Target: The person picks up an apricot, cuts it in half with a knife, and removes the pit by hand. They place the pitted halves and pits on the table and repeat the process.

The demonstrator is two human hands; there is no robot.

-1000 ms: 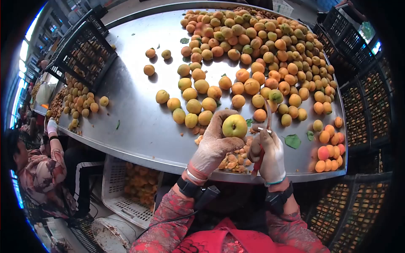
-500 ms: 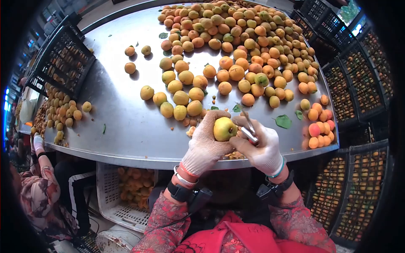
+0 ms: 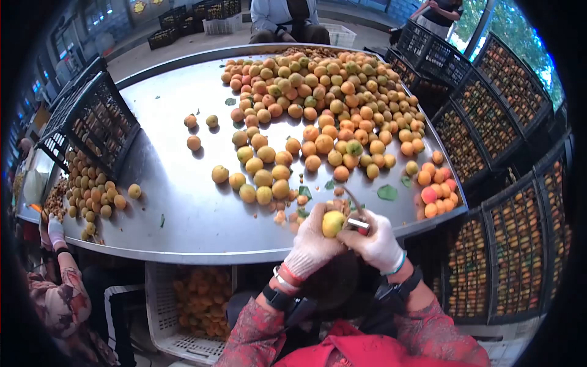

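Observation:
My left hand [image 3: 310, 246], in a pale knitted glove, is closed round a yellow-green apricot [image 3: 333, 224] above the table's near edge. Close against it on the right, my gloved right hand [image 3: 381, 246] grips a small metal hand tool [image 3: 358, 225] with a shiny body and a bit of red. Its exact kind is hard to make out; the thumb is near the fruit. Just beyond both hands lie small orange scraps [image 3: 280, 217] and green leaves [image 3: 387, 192]. Loose apricots [image 3: 263, 177] sit farther up the table.
A large apricot heap [image 3: 324, 85] covers the back of the metal table [image 3: 183, 214]. Redder apricots [image 3: 437, 192] lie at the right corner. A tipped black crate [image 3: 92, 119] stands left, a white crate [image 3: 160, 306] below, stacked full crates [image 3: 489, 257] right. A co-worker's gloved hand [image 3: 55, 232] is far left.
The view has tilted up, bringing people and crates behind the table into sight. Both hands still hold the apricot and the tool, which has turned slightly against the fruit.

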